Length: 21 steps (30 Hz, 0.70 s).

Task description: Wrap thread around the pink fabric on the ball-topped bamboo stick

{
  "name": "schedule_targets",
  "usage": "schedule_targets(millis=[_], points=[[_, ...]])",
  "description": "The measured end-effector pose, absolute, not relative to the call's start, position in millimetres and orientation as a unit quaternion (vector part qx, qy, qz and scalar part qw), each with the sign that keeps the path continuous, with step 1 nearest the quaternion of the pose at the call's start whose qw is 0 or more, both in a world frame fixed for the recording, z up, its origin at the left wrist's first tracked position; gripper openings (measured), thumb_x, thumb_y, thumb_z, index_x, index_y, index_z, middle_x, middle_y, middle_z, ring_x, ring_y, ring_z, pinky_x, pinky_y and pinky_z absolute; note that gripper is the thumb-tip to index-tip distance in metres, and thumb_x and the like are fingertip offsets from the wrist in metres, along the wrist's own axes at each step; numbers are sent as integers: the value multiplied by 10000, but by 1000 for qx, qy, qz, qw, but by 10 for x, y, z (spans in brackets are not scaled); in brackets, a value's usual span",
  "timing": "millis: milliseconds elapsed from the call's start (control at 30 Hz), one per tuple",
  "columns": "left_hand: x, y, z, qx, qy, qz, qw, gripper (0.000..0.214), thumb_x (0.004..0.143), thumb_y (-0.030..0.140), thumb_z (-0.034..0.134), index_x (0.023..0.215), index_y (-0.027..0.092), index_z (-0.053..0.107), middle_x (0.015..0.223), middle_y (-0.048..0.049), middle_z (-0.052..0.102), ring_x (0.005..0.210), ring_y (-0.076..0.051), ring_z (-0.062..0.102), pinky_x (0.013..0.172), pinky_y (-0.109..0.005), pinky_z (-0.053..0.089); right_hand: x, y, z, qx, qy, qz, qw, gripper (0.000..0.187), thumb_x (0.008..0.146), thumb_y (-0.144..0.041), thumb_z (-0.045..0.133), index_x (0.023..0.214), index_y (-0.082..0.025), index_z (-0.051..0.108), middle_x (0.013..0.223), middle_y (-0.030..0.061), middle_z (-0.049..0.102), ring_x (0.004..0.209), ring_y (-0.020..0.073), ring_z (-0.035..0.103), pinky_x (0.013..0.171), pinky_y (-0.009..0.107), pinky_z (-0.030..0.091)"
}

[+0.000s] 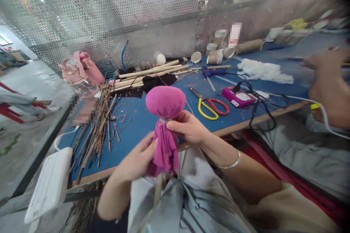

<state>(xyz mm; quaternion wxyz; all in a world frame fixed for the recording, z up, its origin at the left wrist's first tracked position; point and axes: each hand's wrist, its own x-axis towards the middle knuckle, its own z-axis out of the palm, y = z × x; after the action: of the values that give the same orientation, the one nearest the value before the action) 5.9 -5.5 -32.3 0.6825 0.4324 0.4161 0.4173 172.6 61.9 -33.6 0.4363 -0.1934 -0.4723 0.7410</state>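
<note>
A magenta cloth bundle (165, 101) with a round stuffed head and a tied neck stands upright over my lap, its loose skirt hanging down over a stick (157, 191). My right hand (188, 127) pinches the neck just under the round head. My left hand (139, 156) grips the hanging cloth lower down, thumb on the fabric. Both hands are closed on the bundle.
The blue table (142, 116) carries a heap of thin sticks (98, 131), bamboo poles (153, 72), yellow-and-red scissors (212, 106), a pink device (238, 97) with black cables, white cloth (262, 71) and a pink bottle (82, 71). Another person's hand (328, 87) works at the right. A white object (49, 185) sits at the lower left.
</note>
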Motion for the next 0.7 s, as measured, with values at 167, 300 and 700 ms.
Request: schedule_targets(millis=[167, 300, 700], points=[[173, -195, 49, 550, 584, 571, 174, 516, 901, 392, 429, 1382, 223, 346, 1431, -97, 391, 1323, -202, 343, 1097, -361, 232, 1583, 415, -231, -274, -456, 678, 506, 254, 608, -282, 761, 786, -142, 645, 722, 20, 660, 659, 124, 579, 654, 252, 471], [455, -121, -188, 634, 556, 472, 257, 560, 881, 395, 457, 1370, 162, 315, 1270, -141, 542, 1111, -236, 550, 936, -359, 406, 1445, 280, -246, -312, -451, 650, 526, 261, 646, -306, 718, 826, -140, 627, 745, 30, 653, 659, 134, 564, 653, 261, 463], [298, -103, -310, 618, 617, 392, 288, 225, 835, 377, 532, 931, 175, 508, 751, 16, 586, 661, -131, 506, 643, -243, 390, 1792, 183, -197, -350, -678, 493, 418, 371, 825, -354, 519, 530, -164, 399, 513, -52, 306, 497, 64, 279, 455, 204, 248]])
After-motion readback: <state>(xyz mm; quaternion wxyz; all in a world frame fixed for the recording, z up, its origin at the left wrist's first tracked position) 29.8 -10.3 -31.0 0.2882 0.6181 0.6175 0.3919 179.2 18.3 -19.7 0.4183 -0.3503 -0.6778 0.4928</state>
